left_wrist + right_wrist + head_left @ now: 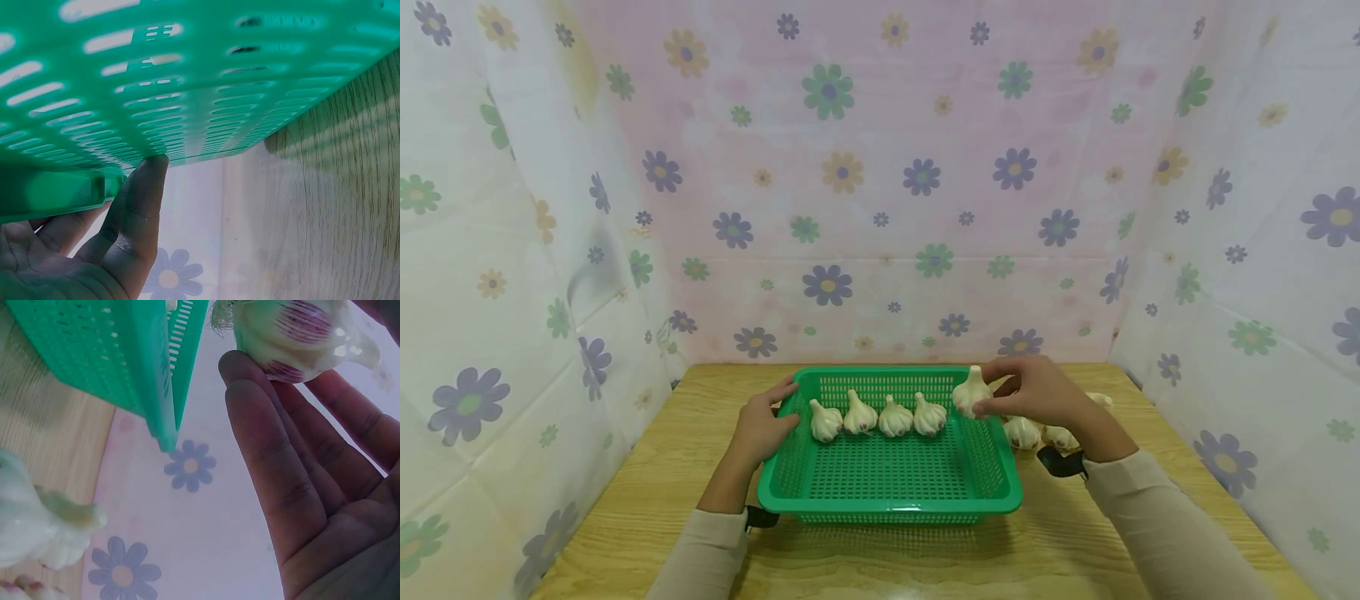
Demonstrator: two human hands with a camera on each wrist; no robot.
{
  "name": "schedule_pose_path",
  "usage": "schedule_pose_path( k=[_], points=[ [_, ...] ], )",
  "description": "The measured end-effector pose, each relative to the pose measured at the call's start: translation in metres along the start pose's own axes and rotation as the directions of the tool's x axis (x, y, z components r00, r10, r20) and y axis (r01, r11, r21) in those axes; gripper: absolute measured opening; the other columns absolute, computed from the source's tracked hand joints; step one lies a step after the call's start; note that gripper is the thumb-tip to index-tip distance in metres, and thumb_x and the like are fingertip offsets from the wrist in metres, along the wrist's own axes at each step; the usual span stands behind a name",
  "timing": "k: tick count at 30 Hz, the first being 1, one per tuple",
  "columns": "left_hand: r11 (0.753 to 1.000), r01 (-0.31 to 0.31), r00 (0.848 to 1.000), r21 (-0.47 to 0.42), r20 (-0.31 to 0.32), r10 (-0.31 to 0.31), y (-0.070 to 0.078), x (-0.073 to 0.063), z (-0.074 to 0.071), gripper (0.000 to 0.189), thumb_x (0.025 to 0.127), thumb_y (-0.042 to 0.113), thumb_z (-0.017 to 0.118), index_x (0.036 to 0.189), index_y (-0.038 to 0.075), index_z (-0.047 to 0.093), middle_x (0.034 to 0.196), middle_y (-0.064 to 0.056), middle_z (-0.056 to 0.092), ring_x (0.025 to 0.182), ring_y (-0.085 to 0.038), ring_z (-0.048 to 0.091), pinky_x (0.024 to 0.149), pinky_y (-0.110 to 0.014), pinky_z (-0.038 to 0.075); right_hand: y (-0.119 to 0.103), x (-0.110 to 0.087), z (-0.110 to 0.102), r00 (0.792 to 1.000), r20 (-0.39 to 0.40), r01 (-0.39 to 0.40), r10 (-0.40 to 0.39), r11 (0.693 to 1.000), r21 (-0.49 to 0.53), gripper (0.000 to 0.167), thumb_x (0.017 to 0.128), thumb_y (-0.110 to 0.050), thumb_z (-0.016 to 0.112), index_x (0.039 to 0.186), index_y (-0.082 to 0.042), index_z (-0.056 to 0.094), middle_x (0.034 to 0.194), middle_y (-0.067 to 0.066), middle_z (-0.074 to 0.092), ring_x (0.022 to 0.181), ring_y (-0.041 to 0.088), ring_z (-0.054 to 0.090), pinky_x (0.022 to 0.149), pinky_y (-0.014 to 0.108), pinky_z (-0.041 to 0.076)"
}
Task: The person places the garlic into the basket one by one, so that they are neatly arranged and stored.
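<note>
A green plastic basket [891, 505] with slotted walls stands on the table. Along its far side, several white garlic bulbs [895, 418] sit in a row, stems up. My left hand [762, 427] grips the basket's left rim; in the left wrist view its fingers [142, 215] lie under the rim, against the outer wall. Over the right rim, my right hand [1037, 390] pinches one garlic bulb [972, 395] with its stem upward. In the right wrist view, this bulb [294, 337] shows purple streaks and fine roots, and fingertips support it.
More garlic bulbs [1022, 433] lie on the wooden table [1075, 517] right of the basket, partly hidden by my right hand and wrist. A flower-patterned cloth [880, 200] surrounds the table at the back and both sides.
</note>
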State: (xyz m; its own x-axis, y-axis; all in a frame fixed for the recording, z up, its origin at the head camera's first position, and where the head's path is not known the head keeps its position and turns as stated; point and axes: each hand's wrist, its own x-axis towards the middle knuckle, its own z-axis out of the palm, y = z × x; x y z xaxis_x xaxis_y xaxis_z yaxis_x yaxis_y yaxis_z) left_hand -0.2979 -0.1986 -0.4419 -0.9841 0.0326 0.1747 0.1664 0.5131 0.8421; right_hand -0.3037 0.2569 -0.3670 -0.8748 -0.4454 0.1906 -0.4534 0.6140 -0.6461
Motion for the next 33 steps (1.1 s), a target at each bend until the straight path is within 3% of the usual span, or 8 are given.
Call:
schedule_pose_path(
  k=[10,21,23,28,30,33],
  points=[
    [1.000,-0.006,1.000,0.000,-0.003,0.006,0.000,0.000,0.000,0.062,0.093,0.006,0.063,0.154,0.011,0.052,0.166,0.003,0.040,0.124,-0.040,0.065,0.063,-0.031,0.051,-0.016,0.026,0.017,0.996,0.087,-0.006,-0.001,0.997,0.079,0.061,0.080,-0.045,0.088,0.131,-0.016,0.069,0.134,0.011,0.066,0.097,0.016,0.077,0.076,0.037,0.061],
    [1.000,0.007,1.000,-0.004,-0.007,-0.007,0.002,-0.001,0.000,0.061,0.093,0.006,0.063,0.153,0.011,0.052,0.165,0.005,0.040,0.123,-0.039,0.066,0.063,-0.031,0.051,-0.026,0.043,0.034,0.990,0.139,0.022,-0.027,0.999,0.041,0.063,0.080,-0.048,0.087,0.132,-0.015,0.071,0.141,0.011,0.063,0.096,0.015,0.076,0.082,0.038,0.061],
    [1.000,0.007,1.000,-0.005,-0.006,-0.007,0.002,-0.001,0.000,0.061,0.093,0.006,0.063,0.153,0.011,0.052,0.165,0.004,0.040,0.122,-0.040,0.065,0.064,-0.031,0.051,-0.028,0.046,0.037,0.987,0.151,0.049,-0.056,0.997,0.053,0.055,0.081,-0.046,0.087,0.125,-0.016,0.073,0.135,0.011,0.066,0.091,0.015,0.077,0.078,0.036,0.061],
    [1.000,0.005,1.000,0.002,-0.004,-0.005,0.002,-0.001,0.000,0.061,0.093,0.006,0.062,0.153,0.010,0.052,0.166,0.001,0.039,0.122,-0.041,0.065,0.064,-0.031,0.050,-0.034,0.054,0.045,0.970,0.204,0.117,-0.135,0.988,0.100,0.034,0.085,-0.039,0.085,0.097,-0.011,0.070,0.097,0.013,0.062,0.078,0.015,0.077,0.066,0.032,0.053],
    [1.000,0.004,1.000,0.001,-0.003,-0.004,0.003,-0.001,0.000,0.061,0.093,0.006,0.062,0.153,0.010,0.052,0.166,0.001,0.039,0.123,-0.041,0.065,0.064,-0.031,0.050,-0.036,0.056,0.048,0.963,0.220,0.133,-0.153,0.986,0.104,0.033,0.086,-0.038,0.085,0.094,-0.011,0.068,0.094,0.011,0.060,0.081,0.015,0.077,0.066,0.032,0.053],
    [1.000,0.003,1.000,0.001,-0.005,-0.003,0.004,-0.001,0.000,0.062,0.093,0.006,0.062,0.153,0.010,0.052,0.166,0.000,0.040,0.123,-0.042,0.064,0.064,-0.031,0.050,-0.037,0.060,0.054,0.963,0.221,0.142,-0.156,0.987,0.075,0.027,0.085,-0.040,0.085,0.099,-0.019,0.073,0.109,0.001,0.069,0.090,0.016,0.077,0.072,0.032,0.058]
  ],
)
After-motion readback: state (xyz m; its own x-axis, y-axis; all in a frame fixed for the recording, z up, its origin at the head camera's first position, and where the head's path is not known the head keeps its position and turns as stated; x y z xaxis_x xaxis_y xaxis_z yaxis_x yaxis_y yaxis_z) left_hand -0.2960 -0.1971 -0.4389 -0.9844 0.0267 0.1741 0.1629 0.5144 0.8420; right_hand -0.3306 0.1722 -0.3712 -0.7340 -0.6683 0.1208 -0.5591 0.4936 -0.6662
